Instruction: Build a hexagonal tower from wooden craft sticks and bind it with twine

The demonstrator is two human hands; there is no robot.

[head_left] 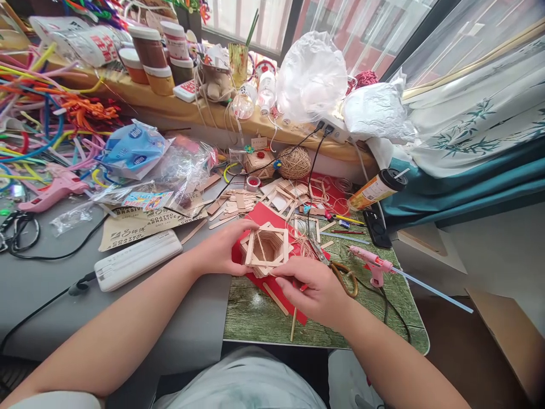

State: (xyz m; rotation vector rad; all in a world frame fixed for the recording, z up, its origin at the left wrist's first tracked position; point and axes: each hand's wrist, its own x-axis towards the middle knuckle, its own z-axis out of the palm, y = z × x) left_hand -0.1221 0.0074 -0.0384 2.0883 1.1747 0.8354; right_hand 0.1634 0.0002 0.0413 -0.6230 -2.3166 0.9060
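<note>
A hollow box of stacked wooden craft sticks (267, 257) rests on red card (264, 215), its layers turned against each other and its top open. My left hand (223, 247) is closed around the left side of the box, fingers behind it and thumb at the front. At the front right corner is my right hand (313, 287), thumb and forefinger brought together close to the top layer. Whatever lies between those fingertips is too small to make out. Scissors with brown handles (344, 278) and tangled twine (305, 245) lie just right of the box.
A pink glue gun (374, 264) with a long glue stick lies at the right edge, near a phone (377, 227) and a drink cup (377, 190). Loose craft sticks (238, 201) and a twine ball (295, 163) are behind. A white power bank (138, 260) sits left.
</note>
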